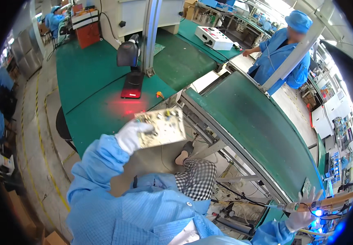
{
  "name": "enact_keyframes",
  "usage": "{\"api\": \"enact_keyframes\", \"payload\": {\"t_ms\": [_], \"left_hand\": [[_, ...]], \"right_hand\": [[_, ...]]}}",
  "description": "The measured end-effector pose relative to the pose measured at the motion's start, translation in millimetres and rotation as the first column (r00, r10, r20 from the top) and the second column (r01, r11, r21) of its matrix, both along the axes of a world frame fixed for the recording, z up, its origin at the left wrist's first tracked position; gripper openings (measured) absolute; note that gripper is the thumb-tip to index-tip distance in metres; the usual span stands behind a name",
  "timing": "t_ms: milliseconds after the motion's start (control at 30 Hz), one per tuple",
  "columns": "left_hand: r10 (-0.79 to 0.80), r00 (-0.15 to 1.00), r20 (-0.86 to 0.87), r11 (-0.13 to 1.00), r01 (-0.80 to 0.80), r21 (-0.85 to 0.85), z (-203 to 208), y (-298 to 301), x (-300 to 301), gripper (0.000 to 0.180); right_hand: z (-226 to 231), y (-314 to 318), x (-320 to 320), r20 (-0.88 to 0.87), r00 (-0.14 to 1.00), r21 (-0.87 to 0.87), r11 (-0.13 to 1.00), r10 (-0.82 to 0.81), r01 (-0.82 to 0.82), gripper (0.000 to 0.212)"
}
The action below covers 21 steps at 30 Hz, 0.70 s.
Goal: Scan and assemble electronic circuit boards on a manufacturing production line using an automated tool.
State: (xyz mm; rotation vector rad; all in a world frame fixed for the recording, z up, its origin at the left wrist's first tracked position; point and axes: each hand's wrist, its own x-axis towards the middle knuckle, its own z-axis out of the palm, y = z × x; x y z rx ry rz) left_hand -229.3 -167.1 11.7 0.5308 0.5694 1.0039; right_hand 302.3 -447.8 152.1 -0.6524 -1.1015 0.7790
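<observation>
Board (168, 128): cream, rectangular, studded with small dark and yellow parts (168, 114), held near the table (87, 122). Left hand (133, 134): fingers pinching its left side. Right hand (300, 218): fingers spread near the green belt (258, 118).

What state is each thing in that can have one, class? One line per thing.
Circuit board: held, components mounted
Left hand: gloved, closed on the circuit board's left edge
Right hand: gloved, open, fingers spread
Barcode scanner: lit, casting red light on the green table
Conveyor belt: moving or stopped, cannot tell
Blue lights: lit
</observation>
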Motion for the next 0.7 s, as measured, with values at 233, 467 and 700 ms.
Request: {"api": "enact_keyframes", "payload": {"t_ms": [233, 467, 700], "left_hand": [[-0.366, 0.921, 0.135, 0.931, 0.36, 0.069, -2, -38, 98, 0.044], [-0.547, 0.811, 0.208, 0.82, 0.569, -0.06, -10, -60, 178, 0.043], [-0.686, 0.725, 0.058, 0.727, 0.685, 0.039, 22, -84, 205, 0.037]], "right_hand": [[-6, 24, -82, 0.163, 0.874, -0.179, 0.857, -0.459, 0.483, 0.074], [-24, 72, -131, -0.015, 0.811, -0.138, 0.805, -0.584, 0.577, 0.052], [-15, 130, -161, -0.092, 0.876, 0.018, 0.879, -0.474, 0.477, 0.053]]}}
